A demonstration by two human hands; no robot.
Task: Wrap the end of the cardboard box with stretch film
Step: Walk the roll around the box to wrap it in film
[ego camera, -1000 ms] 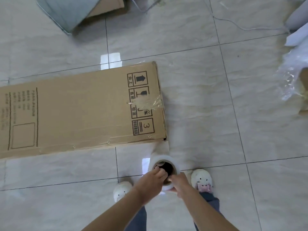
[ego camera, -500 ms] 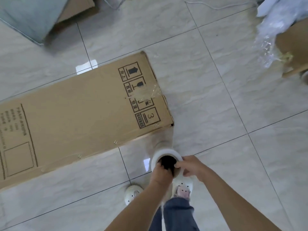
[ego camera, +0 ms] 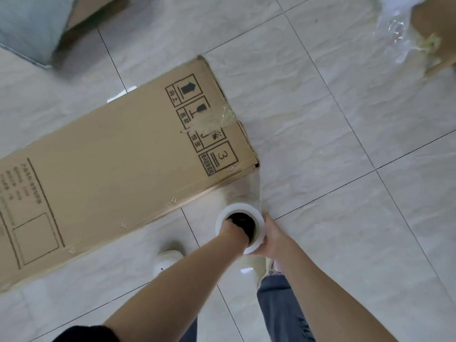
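Note:
A long brown cardboard box [ego camera: 111, 174] lies flat on the tiled floor, its printed end toward me at the right. A scrap of clear film [ego camera: 212, 122] clings to the top near that end. I hold a white roll of stretch film [ego camera: 256, 215] upright just below the box's near right corner. My left hand [ego camera: 233, 233] has its fingers hooked inside the roll's dark core. My right hand [ego camera: 271, 236] grips the roll's outer wall from the right. A sheet of film [ego camera: 249, 188] stretches from the roll up to the box's corner.
My two white slippers [ego camera: 167, 262] stand on the tiles under the roll. A second cardboard box partly covered in crumpled film [ego camera: 404, 33] sits at the top right. A grey-blue panel over flat cardboard [ego camera: 29, 25] lies at the top left.
I have stepped to the right around the box's end, so the box looks more turned. The roll stays in both hands and has shifted rightward past the corner, with film trailing from it.

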